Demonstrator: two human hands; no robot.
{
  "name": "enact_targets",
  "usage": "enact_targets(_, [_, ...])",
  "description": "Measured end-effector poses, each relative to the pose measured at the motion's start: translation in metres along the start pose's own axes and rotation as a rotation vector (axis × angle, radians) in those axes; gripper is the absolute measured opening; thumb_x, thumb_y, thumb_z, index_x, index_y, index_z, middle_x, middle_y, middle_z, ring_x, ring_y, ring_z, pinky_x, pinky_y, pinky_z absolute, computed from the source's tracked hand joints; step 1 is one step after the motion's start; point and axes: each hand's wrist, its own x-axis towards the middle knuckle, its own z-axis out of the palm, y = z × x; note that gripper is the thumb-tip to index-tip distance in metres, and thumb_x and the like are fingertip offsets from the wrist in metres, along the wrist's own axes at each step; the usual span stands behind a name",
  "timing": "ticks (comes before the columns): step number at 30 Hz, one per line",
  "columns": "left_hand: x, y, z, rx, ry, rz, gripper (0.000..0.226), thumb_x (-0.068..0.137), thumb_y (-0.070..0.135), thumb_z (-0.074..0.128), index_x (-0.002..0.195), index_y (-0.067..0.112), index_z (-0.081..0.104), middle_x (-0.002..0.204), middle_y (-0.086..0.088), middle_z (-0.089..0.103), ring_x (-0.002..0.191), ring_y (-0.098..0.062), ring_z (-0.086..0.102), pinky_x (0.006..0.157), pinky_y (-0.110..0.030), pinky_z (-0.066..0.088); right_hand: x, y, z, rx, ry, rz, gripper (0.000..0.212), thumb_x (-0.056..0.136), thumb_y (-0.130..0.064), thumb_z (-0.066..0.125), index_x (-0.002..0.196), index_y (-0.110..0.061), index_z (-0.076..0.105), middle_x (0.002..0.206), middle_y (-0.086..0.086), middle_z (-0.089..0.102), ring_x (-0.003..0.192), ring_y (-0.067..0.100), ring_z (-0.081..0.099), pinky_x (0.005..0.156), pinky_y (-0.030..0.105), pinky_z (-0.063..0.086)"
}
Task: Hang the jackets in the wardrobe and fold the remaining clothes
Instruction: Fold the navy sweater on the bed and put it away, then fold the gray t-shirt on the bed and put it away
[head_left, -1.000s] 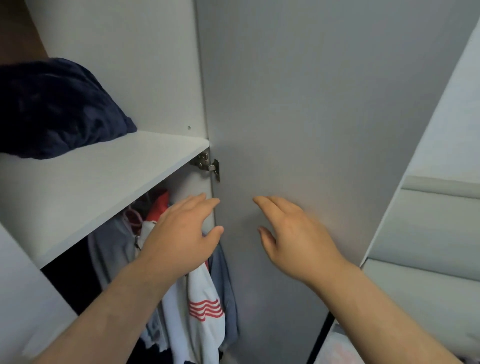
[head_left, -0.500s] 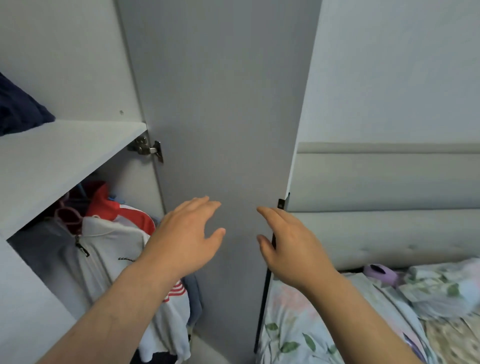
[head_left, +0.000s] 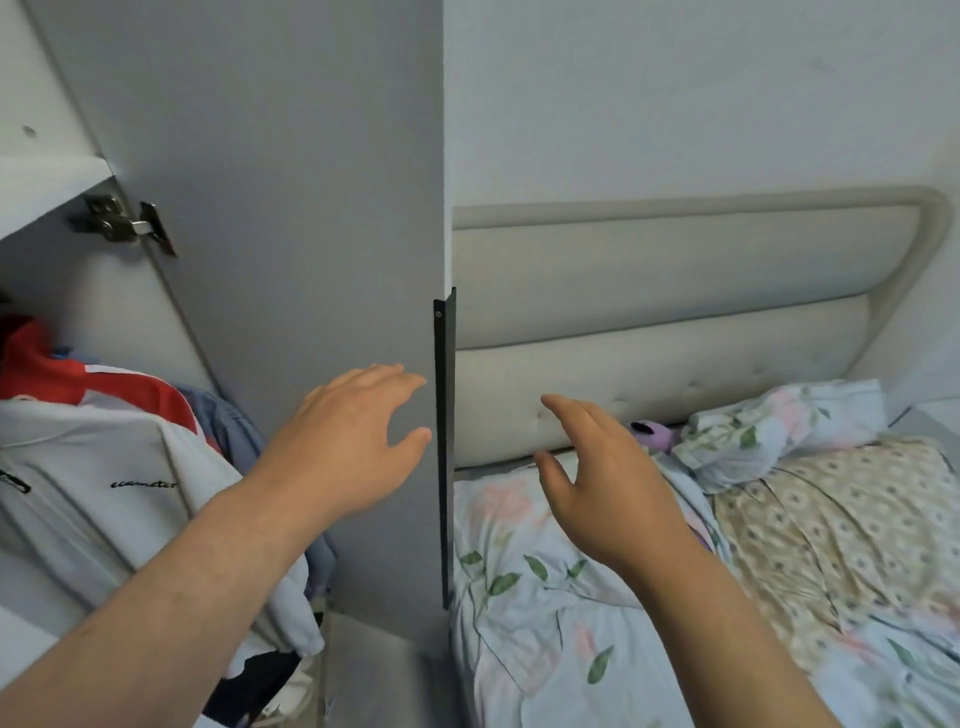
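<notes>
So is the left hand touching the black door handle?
Cannot tell. In the head view the left hand has its fingertips right beside the handle, but no plain gap or contact shows.

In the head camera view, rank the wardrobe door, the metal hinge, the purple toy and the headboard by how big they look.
1. wardrobe door and headboard: similar, door is nearer, so unsure
2. metal hinge
3. purple toy, partly hidden

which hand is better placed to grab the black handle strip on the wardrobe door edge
Left, probably. The left hand is open with its fingertips and thumb almost at the black handle strip on the wardrobe door. The right hand, also empty, is out over the bed, past the door's edge.
</notes>
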Motion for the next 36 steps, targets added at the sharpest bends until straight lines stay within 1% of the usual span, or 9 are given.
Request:
enact_targets(5, [0.028, 0.028, 0.031, -0.04, -0.086, 0.127, 0.06, 0.094, 0.05, 0.052, 0.149, 0.033, 0.038, 0.158, 0.012, 0.029, 0.146, -0.01, 0.022, 0.116, -0.028, 0.017, -0.007, 0.043, -0.006, -0.019, 0.032, 0.157, 0.053, 0.096, -0.03, 0.056, 0.147, -0.024, 0.041, 0.143, -0.008, 0.049, 0.131, 0.011, 0.043, 0.097, 0.016, 0.03])
enact_targets(10, [0.078, 0.059, 0.063, -0.096, -0.158, 0.257, 0.061, 0.092, 0.051, 0.052, 0.149, 0.034, 0.038, 0.156, 0.014, 0.031, 0.144, -0.005, 0.024, 0.111, -0.019, 0.01, -0.012, 0.094, -0.011, -0.06, 0.046, 0.329, 0.054, 0.097, -0.033, 0.054, 0.148, -0.026, 0.038, 0.146, -0.012, 0.045, 0.134, 0.008, 0.039, 0.105, 0.021, 0.032])
enact_targets(15, [0.125, 0.091, 0.09, -0.128, -0.248, 0.359, 0.061, 0.092, 0.052, 0.052, 0.149, 0.035, 0.036, 0.157, 0.016, 0.029, 0.144, -0.006, 0.025, 0.113, -0.021, 0.013, -0.019, 0.132, -0.031, -0.117, 0.016, 0.492, 0.054, 0.098, -0.035, 0.052, 0.149, -0.03, 0.035, 0.148, -0.013, 0.043, 0.131, 0.008, 0.04, 0.098, 0.021, 0.033])
enact_targets(18, [0.147, 0.114, 0.101, -0.134, -0.271, 0.441, 0.058, 0.092, 0.049, 0.055, 0.146, 0.029, 0.045, 0.155, 0.008, 0.038, 0.142, -0.011, 0.033, 0.117, -0.03, 0.022, -0.023, 0.148, -0.046, -0.167, 0.046, 0.555, 0.054, 0.098, -0.037, 0.051, 0.149, -0.032, 0.034, 0.147, -0.013, 0.043, 0.13, 0.008, 0.038, 0.097, 0.02, 0.032])
enact_targets(20, [0.157, 0.134, 0.107, -0.139, -0.292, 0.497, 0.061, 0.087, 0.053, 0.05, 0.141, 0.026, 0.052, 0.15, 0.005, 0.045, 0.138, -0.015, 0.04, 0.114, -0.031, 0.026, -0.031, 0.156, -0.056, -0.193, 0.08, 0.616, 0.054, 0.097, -0.036, 0.053, 0.149, -0.031, 0.036, 0.146, -0.012, 0.045, 0.13, 0.009, 0.039, 0.095, 0.019, 0.031])
enact_targets(22, [0.163, 0.155, 0.112, -0.152, -0.321, 0.561, 0.063, 0.082, 0.054, 0.048, 0.139, 0.027, 0.054, 0.148, 0.005, 0.048, 0.135, -0.015, 0.044, 0.111, -0.029, 0.028, -0.042, 0.158, -0.064, -0.192, 0.12, 0.685, 0.053, 0.097, -0.036, 0.053, 0.148, -0.033, 0.036, 0.145, -0.013, 0.045, 0.13, 0.01, 0.04, 0.093, 0.019, 0.031])
enact_targets(25, [0.171, 0.19, 0.128, -0.173, -0.368, 0.684, 0.053, 0.09, 0.047, 0.058, 0.14, 0.03, 0.051, 0.149, 0.009, 0.047, 0.137, -0.012, 0.041, 0.11, -0.027, 0.028, -0.069, 0.16, -0.078, -0.211, 0.162, 0.809, 0.055, 0.098, -0.039, 0.05, 0.15, -0.035, 0.031, 0.149, -0.014, 0.041, 0.134, 0.009, 0.037, 0.103, 0.023, 0.033])
enact_targets(28, [0.171, 0.23, 0.143, -0.209, -0.421, 0.828, 0.05, 0.09, 0.047, 0.058, 0.136, 0.03, 0.055, 0.143, 0.012, 0.052, 0.13, -0.012, 0.047, 0.105, -0.029, 0.034, -0.102, 0.155, -0.09, -0.249, 0.214, 0.947, 0.056, 0.099, -0.038, 0.05, 0.151, -0.032, 0.03, 0.151, -0.012, 0.04, 0.136, 0.012, 0.036, 0.106, 0.028, 0.034])
enact_targets(36, [0.129, 0.315, 0.178, -0.316, -0.615, 1.158, 0.055, 0.09, 0.047, 0.059, 0.142, 0.029, 0.05, 0.151, 0.009, 0.043, 0.139, -0.014, 0.038, 0.112, -0.032, 0.029, -0.195, 0.093, -0.092, -0.332, 0.377, 1.345, 0.057, 0.098, -0.038, 0.052, 0.151, -0.03, 0.032, 0.151, -0.012, 0.04, 0.136, 0.011, 0.036, 0.107, 0.027, 0.034])
